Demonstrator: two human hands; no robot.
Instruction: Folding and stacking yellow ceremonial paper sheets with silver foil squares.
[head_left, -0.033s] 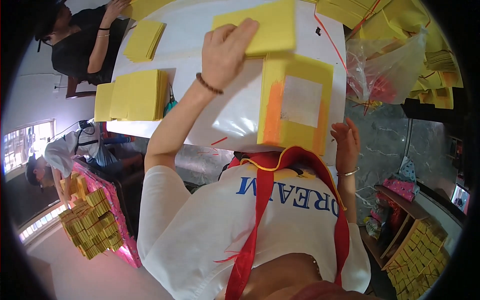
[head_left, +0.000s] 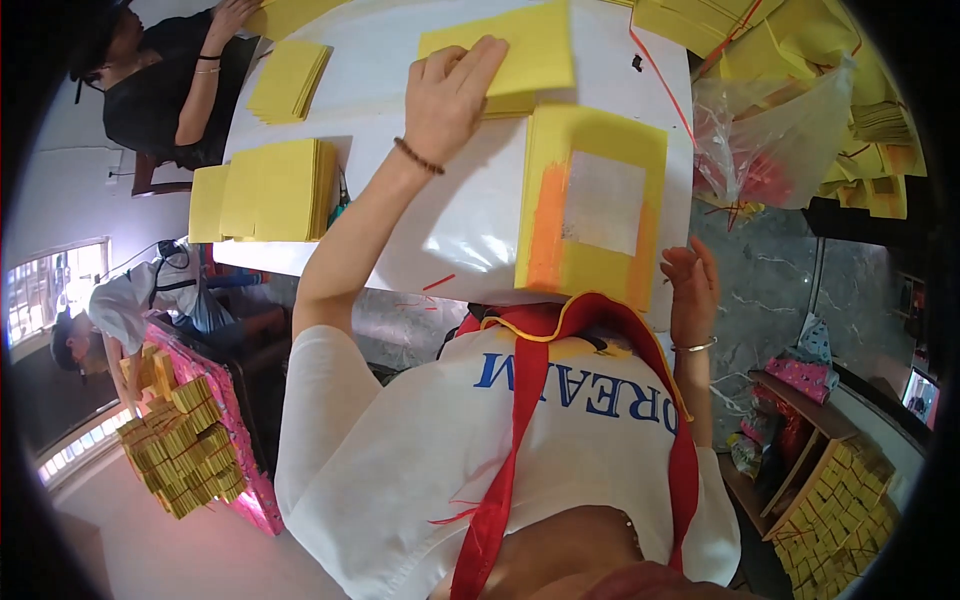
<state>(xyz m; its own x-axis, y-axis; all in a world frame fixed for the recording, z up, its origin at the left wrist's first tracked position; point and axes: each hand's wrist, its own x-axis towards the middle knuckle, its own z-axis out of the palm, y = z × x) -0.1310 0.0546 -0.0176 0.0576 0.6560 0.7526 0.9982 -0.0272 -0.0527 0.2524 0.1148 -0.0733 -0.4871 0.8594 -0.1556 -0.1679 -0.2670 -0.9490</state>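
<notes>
My left hand point(head_left: 447, 95) reaches to the far side of the table and holds a yellow paper sheet point(head_left: 535, 55) by its left part, fingers on top, thumb hidden. Beneath that sheet the edge of more yellow paper shows. Nearer to me lies a thick stack of yellow paper point(head_left: 590, 125); its top sheet bears a pale grey square point(head_left: 605, 200) with orange bands beside it. My right hand point(head_left: 692, 290) hovers at the stack's lower right corner, holding nothing, its fingers loosely bent and apart.
Yellow paper stacks point(head_left: 275, 190) stand on the white table point(head_left: 400, 225) at left. A clear plastic bag point(head_left: 770, 140) hangs by the right edge. A person in black point(head_left: 175, 90) sits at far left; another in white point(head_left: 150, 290) bends over yellow bundles point(head_left: 185, 440). More bundles point(head_left: 835, 520) fill a right-hand shelf.
The yellow sheet under my left hand has shifted slightly left, and more of the paper beneath it shows. My right hand has hardly moved.
</notes>
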